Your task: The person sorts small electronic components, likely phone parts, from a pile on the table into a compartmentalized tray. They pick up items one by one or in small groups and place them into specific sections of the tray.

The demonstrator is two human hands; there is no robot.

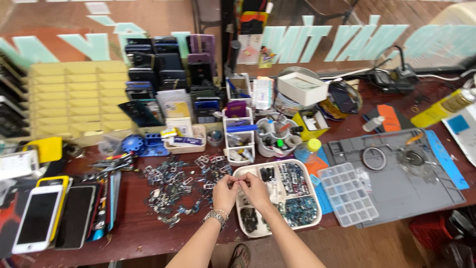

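Both hands meet over a white divided tray (313, 221); the left hand (224, 192) and right hand (255, 189) pinch together one tiny part, too small to identify. The tray's compartments beneath them hold small dark parts. Right of them lies one clear compartment box (347, 194); to their left, two phones (54, 216).

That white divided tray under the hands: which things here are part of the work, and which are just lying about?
In hand:
- left hand and right hand, fingers pinched together on something too small to identify
- white divided tray of small parts
- loose pile of small metal parts

Lying about:
- phones
- clear compartment box
- grey work mat
- yellow organiser
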